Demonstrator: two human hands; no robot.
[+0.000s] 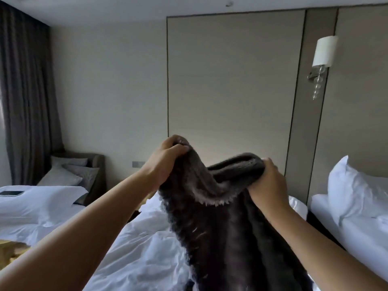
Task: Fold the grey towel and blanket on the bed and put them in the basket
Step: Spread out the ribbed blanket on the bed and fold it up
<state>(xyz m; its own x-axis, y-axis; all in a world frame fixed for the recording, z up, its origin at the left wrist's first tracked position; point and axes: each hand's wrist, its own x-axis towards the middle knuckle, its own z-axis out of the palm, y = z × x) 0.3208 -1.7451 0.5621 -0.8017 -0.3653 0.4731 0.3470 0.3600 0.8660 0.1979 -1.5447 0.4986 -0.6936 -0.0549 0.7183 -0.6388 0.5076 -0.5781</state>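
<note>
A dark grey fleecy blanket [226, 227] hangs in the air over the white bed [142, 248], lifted by its top edge. My left hand [168, 156] pinches one upper corner, held higher. My right hand [268, 181] grips the other bunched part of the top edge, a little lower. The blanket sags between the two hands and drapes down out of the bottom of the frame. No towel and no basket are in sight.
A second white bed with a pillow [352, 192] stands to the right. On the left lies more white bedding with a dark phone [11, 193] on it, and behind that a sofa with grey cushions [71, 171]. A wall lamp [321, 59] hangs at upper right.
</note>
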